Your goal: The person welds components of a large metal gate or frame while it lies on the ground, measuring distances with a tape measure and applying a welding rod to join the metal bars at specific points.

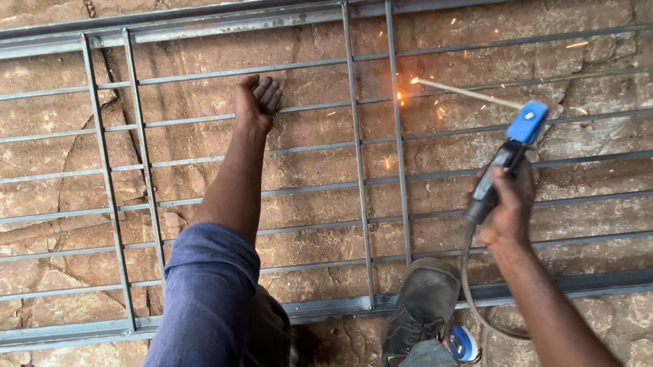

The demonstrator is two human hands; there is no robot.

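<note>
Head view: a metal grille (328, 168) is laid flat on the stone floor (28, 129).
Left hand (257, 102): pressed on a bar near the grille's far edge, fingers together.
Right hand (507, 209): fingers clamped on a welding holder (509, 155); its rod (465, 93) is sparking at an upright bar.
Shoe (419, 307): set on the grille's near edge.

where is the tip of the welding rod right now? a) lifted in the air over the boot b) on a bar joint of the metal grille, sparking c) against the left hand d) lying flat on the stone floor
b: the rod, clamped in the holder that the right hand grips, meets the grille at a joint where orange sparks fly; the left hand rests flat on the bars well apart.
</note>
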